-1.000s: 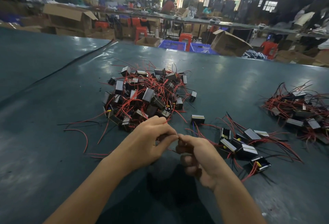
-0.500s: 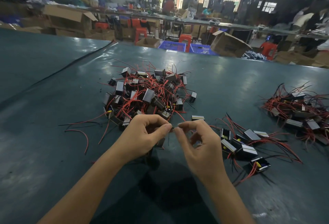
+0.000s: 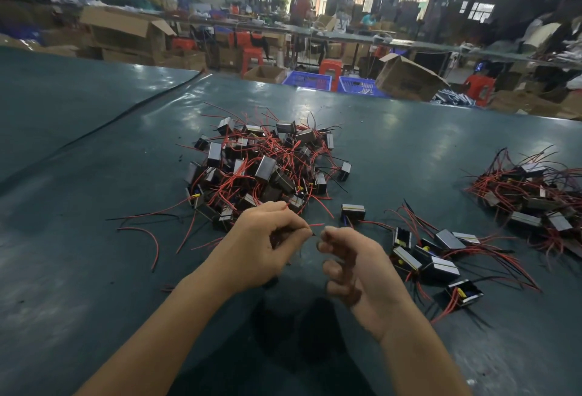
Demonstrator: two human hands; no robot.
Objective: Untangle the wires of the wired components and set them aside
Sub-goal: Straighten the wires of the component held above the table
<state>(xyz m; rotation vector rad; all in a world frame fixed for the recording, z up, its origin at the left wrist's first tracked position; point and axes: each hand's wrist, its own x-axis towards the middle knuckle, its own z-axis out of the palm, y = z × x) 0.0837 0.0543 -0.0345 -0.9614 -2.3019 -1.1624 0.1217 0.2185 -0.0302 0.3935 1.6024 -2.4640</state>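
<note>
Left hand (image 3: 264, 247): fingers curling tight, pinching a red wire (image 3: 316, 225) above the desk (image 3: 94, 269). Right hand (image 3: 359, 273): fingers curling, tips just beside that wire. The grip is blurring, so I cannot tell if it holds.

I am counting three groups of wired components:
- tangled heap (image 3: 264, 165) lying ahead
- loose set (image 3: 441, 257) to the right
- far pile (image 3: 535, 197) nearing the right edge

Bare desk is lying open to the left.
</note>
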